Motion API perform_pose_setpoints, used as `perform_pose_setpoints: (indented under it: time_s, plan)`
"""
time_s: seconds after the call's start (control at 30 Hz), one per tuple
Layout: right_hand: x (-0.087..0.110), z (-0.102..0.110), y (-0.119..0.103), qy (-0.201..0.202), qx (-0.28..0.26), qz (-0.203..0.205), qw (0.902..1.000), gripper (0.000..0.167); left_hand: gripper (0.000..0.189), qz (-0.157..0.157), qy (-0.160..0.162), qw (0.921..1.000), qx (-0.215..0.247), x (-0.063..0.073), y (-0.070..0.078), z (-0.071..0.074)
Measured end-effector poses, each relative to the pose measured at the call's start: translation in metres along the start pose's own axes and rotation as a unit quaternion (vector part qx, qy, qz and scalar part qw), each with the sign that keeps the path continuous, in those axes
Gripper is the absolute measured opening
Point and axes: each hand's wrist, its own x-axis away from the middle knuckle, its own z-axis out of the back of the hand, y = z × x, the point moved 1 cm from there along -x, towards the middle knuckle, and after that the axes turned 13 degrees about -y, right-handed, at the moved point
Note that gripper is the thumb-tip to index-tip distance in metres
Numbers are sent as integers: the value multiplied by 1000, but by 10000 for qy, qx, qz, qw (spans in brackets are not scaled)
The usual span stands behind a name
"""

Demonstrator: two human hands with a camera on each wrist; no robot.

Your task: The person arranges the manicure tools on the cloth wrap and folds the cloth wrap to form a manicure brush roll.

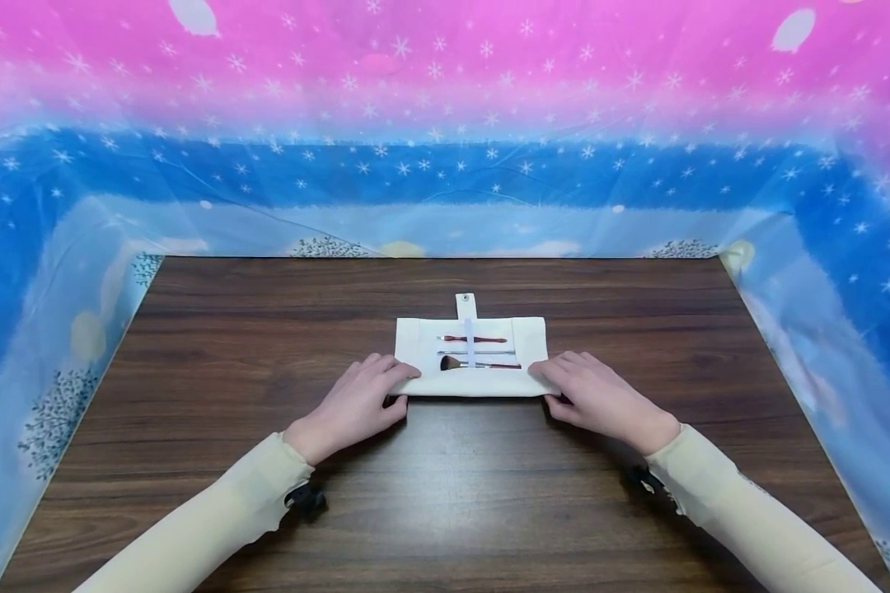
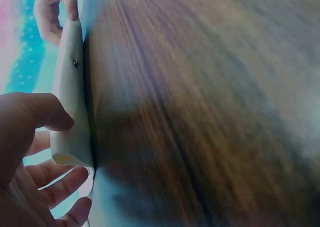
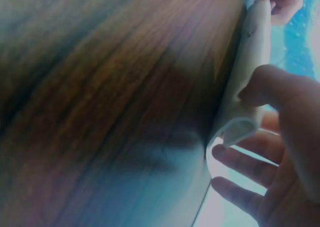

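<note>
A white fabric brush roll (image 1: 419,333) lies partly spread on the table, its near edge turned over into a tube (image 1: 475,385). My left hand (image 1: 356,399) holds the left end of that tube, and my right hand (image 1: 604,403) grips the right end. Each wrist view has the thumb on the near side of the tube (image 2: 72,94) and fingers behind it. Inside the roll, a pale band crosses a red-handled tool (image 1: 485,339), a thin silvery tool (image 1: 452,353) and a brush (image 1: 451,363) with dark bristles. A snap tab (image 1: 465,305) sticks out at the far edge.
The brush roll rests on a dark wood-grain table (image 1: 267,305). A pink and blue snowflake-patterned cloth (image 1: 445,173) hangs behind the table and along both sides. In the right wrist view, a small metal stud (image 3: 250,34) shows on the tube's outer face.
</note>
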Motion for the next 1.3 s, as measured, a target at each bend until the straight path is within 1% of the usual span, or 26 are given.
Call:
perform_pose_setpoints:
  time_s: [0.1, 0.2, 0.33, 0.43, 0.57, 0.67, 0.77, 0.83, 1.1, 1.3]
  plan:
    - [1, 0, -1, -69, -239, -76, 9997, 33, 37, -29, 36, 9999, 90, 4, 0, 0]
    - [3, 1, -3, -193, -538, -255, 9980, 28, 37, -64, 61, 9996, 266, 7, 0, 0]
    - [6, 4, -5, -374, -876, -530, 9940, 26, 35, -67, 110, 9984, 552, 9, 1, 3]
    - [7, 5, -6, -429, -1110, -613, 9910, 23, 31, -90, 153, 9972, 733, 10, 2, 5]
    - [8, 5, -5, -301, -1407, -509, 9883, 21, 28, -101, 148, 9948, 1004, 10, 1, 6]
    - [8, 6, -3, -189, -1614, -355, 9861, 21, 26, -38, 116, 9925, 1213, 11, -1, 7]
    - [6, 6, -1, -177, -1822, -259, 9828, 22, 24, 26, 128, 9907, 1351, 10, -4, 7]
    - [4, 7, 0, -179, -1919, -266, 9809, 24, 22, 64, 154, 9898, 1412, 9, -5, 7]
    - [-4, 6, 4, -137, -1810, -678, 9810, 31, 19, 221, 394, 9891, 1400, -1, -11, 8]
    - [-10, 4, 8, 177, -1754, -807, 9810, 33, 16, 260, 619, 9894, 1284, -6, -15, 7]
